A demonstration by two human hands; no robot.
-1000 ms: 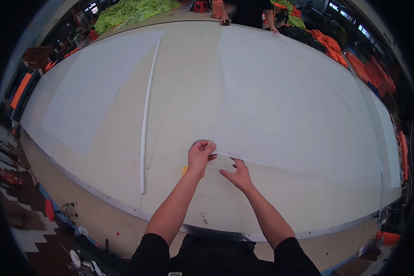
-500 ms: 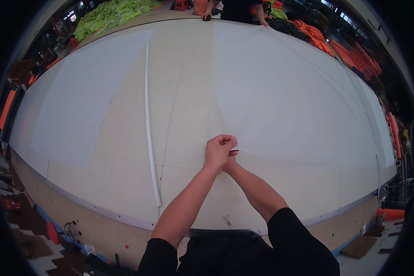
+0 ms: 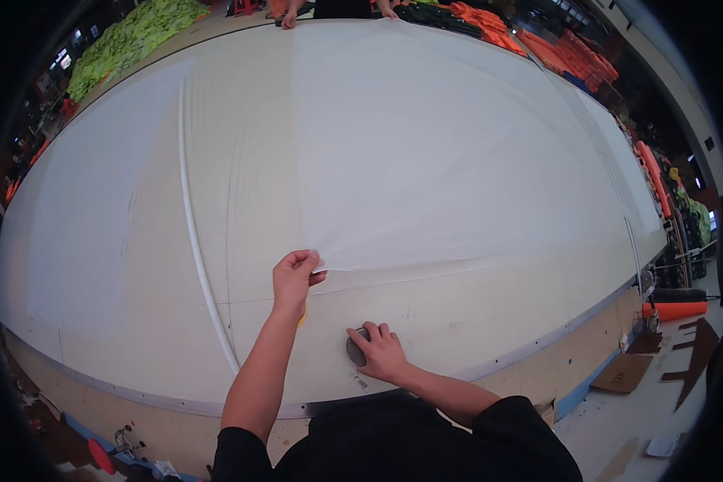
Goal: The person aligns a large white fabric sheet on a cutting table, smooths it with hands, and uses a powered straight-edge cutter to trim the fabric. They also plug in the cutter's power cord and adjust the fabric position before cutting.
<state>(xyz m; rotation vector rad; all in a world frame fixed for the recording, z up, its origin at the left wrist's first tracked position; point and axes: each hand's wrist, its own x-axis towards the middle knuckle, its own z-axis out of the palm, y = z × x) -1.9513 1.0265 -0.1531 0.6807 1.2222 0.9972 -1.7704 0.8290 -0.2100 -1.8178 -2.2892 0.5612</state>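
My left hand [image 3: 295, 281] is pinched closed on the near left corner of a thin white sheet [image 3: 442, 153], which spreads over the right half of a large beige table [image 3: 261, 193]. Faint creases fan out from that corner. Nearer the table's front edge, my right hand [image 3: 386, 355] curls its fingers round a dark, rounded lump [image 3: 356, 350], which rests on the tabletop; what it is made of I cannot tell. A small bit of something yellow [image 3: 303, 318] shows beside my left wrist.
A long white strip [image 3: 191, 209] lies lengthwise left of my left hand. Another pale sheet [image 3: 80, 209] covers the table's left side. At the far edge, a person's hands [image 3: 289, 19] touch the table. Heaps of green [image 3: 136, 44] and orange [image 3: 566, 58] cloth lie beyond.
My right hand has come away from beside my left hand, toward the near edge, and now grips the dark lump. The left hand still pinches the sheet's corner. The whole view has shifted.
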